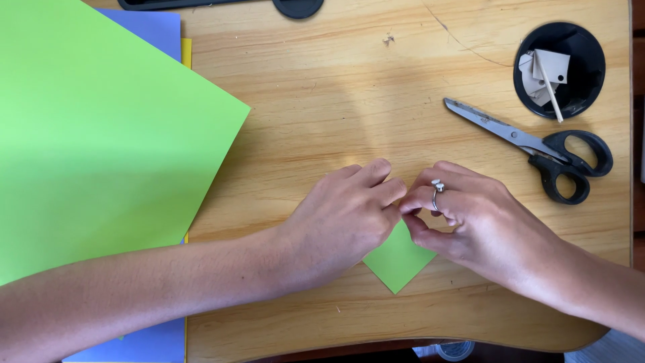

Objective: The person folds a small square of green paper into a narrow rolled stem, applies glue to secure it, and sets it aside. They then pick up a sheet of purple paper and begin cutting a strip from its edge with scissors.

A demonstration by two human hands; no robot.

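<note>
Both hands pinched on the green piece (398,262) at the desk (336,87) centre: left hand (346,218) pins it, right hand (463,218) nips the top. I'd align edges squarely, then crease hard.

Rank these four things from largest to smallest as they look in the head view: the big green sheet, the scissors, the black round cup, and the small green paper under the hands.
1. Big green sheet
2. Scissors
3. Black round cup
4. Small green paper, though the left hand and right hand cover part of it, so its place against the cup is unsure.
</note>
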